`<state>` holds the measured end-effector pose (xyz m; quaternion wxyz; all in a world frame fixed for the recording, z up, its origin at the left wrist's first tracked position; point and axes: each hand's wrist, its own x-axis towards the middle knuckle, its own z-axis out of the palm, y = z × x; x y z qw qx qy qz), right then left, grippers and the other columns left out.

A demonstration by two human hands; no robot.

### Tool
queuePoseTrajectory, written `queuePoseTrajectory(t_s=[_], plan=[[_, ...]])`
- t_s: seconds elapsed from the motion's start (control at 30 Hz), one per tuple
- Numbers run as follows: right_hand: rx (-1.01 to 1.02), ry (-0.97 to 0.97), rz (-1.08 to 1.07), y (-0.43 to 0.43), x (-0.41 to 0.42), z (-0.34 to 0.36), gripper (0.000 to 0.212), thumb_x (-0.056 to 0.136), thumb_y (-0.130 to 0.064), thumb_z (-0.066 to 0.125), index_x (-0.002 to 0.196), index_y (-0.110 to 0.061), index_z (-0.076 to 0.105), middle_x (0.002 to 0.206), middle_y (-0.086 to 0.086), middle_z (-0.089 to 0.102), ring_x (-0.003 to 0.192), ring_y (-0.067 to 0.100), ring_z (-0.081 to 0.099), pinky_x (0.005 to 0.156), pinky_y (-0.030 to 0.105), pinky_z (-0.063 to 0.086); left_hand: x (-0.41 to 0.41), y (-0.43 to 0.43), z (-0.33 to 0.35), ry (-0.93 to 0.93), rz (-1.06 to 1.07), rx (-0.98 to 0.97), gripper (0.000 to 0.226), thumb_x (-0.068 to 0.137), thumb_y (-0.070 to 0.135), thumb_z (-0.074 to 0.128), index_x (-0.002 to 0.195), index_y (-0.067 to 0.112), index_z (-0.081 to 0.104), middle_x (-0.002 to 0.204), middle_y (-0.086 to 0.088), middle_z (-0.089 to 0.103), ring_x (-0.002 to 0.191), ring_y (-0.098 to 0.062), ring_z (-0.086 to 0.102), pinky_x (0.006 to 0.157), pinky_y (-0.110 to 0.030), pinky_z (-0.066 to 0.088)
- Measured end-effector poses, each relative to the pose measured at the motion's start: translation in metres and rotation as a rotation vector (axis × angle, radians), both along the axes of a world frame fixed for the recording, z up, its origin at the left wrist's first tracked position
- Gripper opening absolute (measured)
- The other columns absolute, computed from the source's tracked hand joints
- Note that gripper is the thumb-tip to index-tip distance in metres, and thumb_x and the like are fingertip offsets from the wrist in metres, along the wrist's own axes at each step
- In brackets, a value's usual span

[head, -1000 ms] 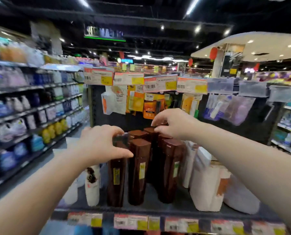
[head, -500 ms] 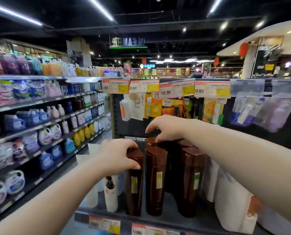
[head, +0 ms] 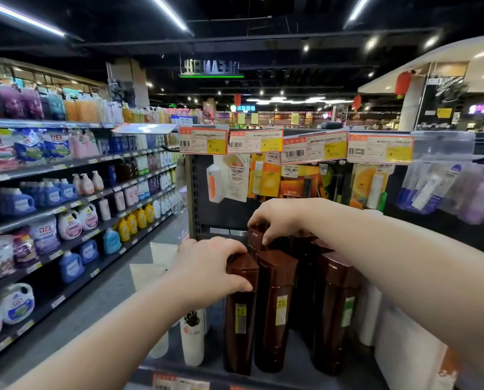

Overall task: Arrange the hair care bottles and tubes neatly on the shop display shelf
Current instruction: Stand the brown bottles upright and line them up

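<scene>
A hanging ceiling sign point(head: 210, 67) above a green light strip shows mirror-reversed letters; "CLEAN" can be made out, the rest cannot. Along the front edge of the end display's top rail, the leftmost price tag point(head: 203, 140) reads "¥ 13.90" on its yellow patch, and the third price tag point(head: 315, 147) reads "29.80". The second price tag point(head: 255, 141) and the fourth price tag point(head: 380, 149) are too blurred to read. On the aisle shelving at left, detergent pouches point(head: 49, 144) and white jugs point(head: 69, 224) carry the mark "立白". The yellow label on the front-left brown bottle point(head: 239, 327) is too small to read.
</scene>
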<state>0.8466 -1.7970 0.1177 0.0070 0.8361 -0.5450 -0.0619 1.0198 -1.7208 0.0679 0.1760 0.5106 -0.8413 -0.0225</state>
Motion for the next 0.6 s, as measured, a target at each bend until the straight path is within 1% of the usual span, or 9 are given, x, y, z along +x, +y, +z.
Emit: queuePoseTrajectory(t_s=[0.1,0.2,0.27,0.37,0.43,0.47,0.53,0.57,0.6], plan=[[-0.01,0.027,-0.007,-0.009,-0.001,-0.001,0.057,0.087,-0.022,0.065,0.139,-0.02,0.044,0.138,0.001,0.049,0.124,0.021,0.048,0.1,0.031,0.042,0.001,-0.001,0.001,0.003,0.0,0.008,0.056,0.072,0.055,0.064,0.123,0.039,0.049,0.122,0.013,0.056,0.114,-0.012,0.05,0.104,-0.038,0.034],[-0.021,0.041,-0.031,-0.016,-0.002,-0.003,0.057,0.087,-0.022,0.064,0.14,-0.019,0.043,0.139,0.001,0.048,0.126,0.021,0.047,0.1,0.03,0.042,0.002,-0.001,0.001,0.006,0.007,0.023,0.056,0.072,0.056,0.064,0.123,0.039,0.048,0.123,0.013,0.055,0.115,-0.013,0.05,0.106,-0.04,0.033],[-0.02,0.051,-0.054,-0.017,-0.004,-0.003,0.059,0.087,-0.023,0.064,0.141,-0.018,0.04,0.142,0.002,0.046,0.128,0.021,0.045,0.103,0.031,0.042,0.002,-0.001,0.001,0.016,0.006,0.03,0.056,0.072,0.055,0.065,0.123,0.039,0.048,0.122,0.013,0.055,0.115,-0.012,0.05,0.107,-0.04,0.032],[-0.003,0.074,-0.07,-0.012,-0.003,0.0,0.064,0.088,-0.025,0.063,0.145,-0.017,0.034,0.148,0.003,0.039,0.134,0.022,0.039,0.107,0.031,0.037,0.002,0.001,0.0,0.03,-0.01,0.044,0.056,0.072,0.054,0.066,0.123,0.038,0.048,0.121,0.015,0.054,0.115,-0.01,0.048,0.107,-0.039,0.032],[-0.018,0.042,-0.054,-0.002,-0.002,0.006,0.066,0.089,-0.028,0.062,0.146,-0.019,0.031,0.15,0.002,0.036,0.137,0.02,0.036,0.107,0.03,0.034,0.002,0.002,0.0,0.04,-0.015,0.052,0.057,0.072,0.053,0.067,0.124,0.038,0.048,0.121,0.015,0.053,0.115,-0.01,0.048,0.107,-0.037,0.032],[-0.045,-0.006,-0.032,0.005,-0.001,0.011,0.063,0.089,-0.03,0.062,0.144,-0.019,0.035,0.147,0.001,0.04,0.134,0.019,0.039,0.105,0.029,0.035,0.003,0.002,0.0,0.043,-0.014,0.058,0.059,0.071,0.053,0.067,0.124,0.038,0.047,0.122,0.015,0.053,0.116,-0.01,0.048,0.107,-0.037,0.032],[-0.05,-0.136,0.031,0.022,-0.003,0.023,0.052,0.085,-0.039,0.064,0.132,-0.022,0.051,0.131,-0.002,0.055,0.118,0.015,0.053,0.094,0.024,0.043,0.003,0.003,0.001,0.034,-0.008,0.073,0.062,0.071,0.052,0.068,0.127,0.039,0.045,0.125,0.014,0.052,0.117,-0.011,0.047,0.108,-0.038,0.032],[0.013,-0.185,0.056,0.032,-0.004,0.029,0.048,0.082,-0.045,0.066,0.125,-0.025,0.057,0.121,-0.006,0.06,0.11,0.013,0.056,0.09,0.023,0.045,0.004,0.003,0.0,0.025,-0.006,0.083,0.064,0.071,0.052,0.069,0.128,0.039,0.044,0.125,0.014,0.051,0.118,-0.011,0.047,0.108,-0.039,0.032],[0.117,-0.189,0.064,0.041,-0.005,0.032,0.049,0.078,-0.048,0.067,0.122,-0.028,0.058,0.116,-0.01,0.06,0.106,0.01,0.056,0.089,0.023,0.047,0.003,0.004,0.0,0.021,-0.007,0.092,0.064,0.071,0.051,0.069,0.128,0.039,0.043,0.125,0.014,0.052,0.118,-0.012,0.047,0.108,-0.04,0.031]])
